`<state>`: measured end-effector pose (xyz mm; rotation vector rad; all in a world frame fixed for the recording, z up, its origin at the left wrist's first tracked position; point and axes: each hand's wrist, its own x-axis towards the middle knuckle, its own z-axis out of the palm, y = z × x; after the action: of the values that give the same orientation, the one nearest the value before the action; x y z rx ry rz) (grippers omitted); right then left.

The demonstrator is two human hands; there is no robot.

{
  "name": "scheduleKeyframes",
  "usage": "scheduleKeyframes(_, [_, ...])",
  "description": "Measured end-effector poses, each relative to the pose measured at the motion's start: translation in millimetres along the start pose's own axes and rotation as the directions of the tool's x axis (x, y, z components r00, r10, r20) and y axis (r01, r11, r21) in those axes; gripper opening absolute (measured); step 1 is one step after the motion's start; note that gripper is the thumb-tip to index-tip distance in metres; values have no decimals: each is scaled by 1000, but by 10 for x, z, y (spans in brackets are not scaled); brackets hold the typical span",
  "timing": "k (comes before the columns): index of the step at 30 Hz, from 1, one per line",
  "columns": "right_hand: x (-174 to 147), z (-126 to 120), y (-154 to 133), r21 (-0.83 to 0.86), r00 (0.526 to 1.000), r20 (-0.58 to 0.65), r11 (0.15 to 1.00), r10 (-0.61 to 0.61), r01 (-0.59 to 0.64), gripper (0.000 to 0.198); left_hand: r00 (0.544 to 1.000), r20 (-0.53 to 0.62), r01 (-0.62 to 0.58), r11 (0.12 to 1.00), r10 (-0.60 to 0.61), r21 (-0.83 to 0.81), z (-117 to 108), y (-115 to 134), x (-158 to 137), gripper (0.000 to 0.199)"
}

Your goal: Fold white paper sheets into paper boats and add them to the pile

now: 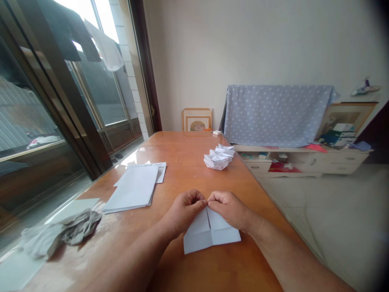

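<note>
A partly folded sheet of white paper (197, 240) lies on the wooden table in front of me, with a slit-like seam down its middle and a crosswise crease. My left hand (190, 209) pinches its far edge between thumb and bent fingers. Close beside it, my right hand (227, 207) pinches the same edge, the two thumbs almost meeting at the seam. Both hands cover the upper corners of the paper. Farther off stands a stack of folded paper boats (218, 158), nested together with pointed tips upward.
A pile of white paper sheets (133, 184) lies left of my hands on the table (182, 150). Grey cloth gloves (80, 227) rest near the left edge. A small white box (216, 132) sits at the far end. A low white cabinet (306, 162) stands beyond to the right.
</note>
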<state>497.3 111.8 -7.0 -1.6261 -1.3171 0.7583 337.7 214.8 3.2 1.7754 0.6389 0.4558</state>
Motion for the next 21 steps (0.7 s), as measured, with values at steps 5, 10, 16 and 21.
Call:
scheduleKeyframes(5, [18,19,-2,-9,1000,-15,1000,-7,7,17,997,-32,-63,996,65,64,2,-4,14,22])
scheduleKeyframes(10, [39,33,-3,-37,999,-48,999,-22,20,16,994,-64,-82,993,87,86,42,-31,24,20])
scheduleKeyframes(16, [30,16,4,-9,999,-50,1000,-2,1,16,992,-85,-89,994,93,57,50,-48,29,18])
scheduleKeyframes(21, [17,-2,10,29,999,-41,999,28,-27,17,990,-111,-87,996,87,5,-10,-30,24,16])
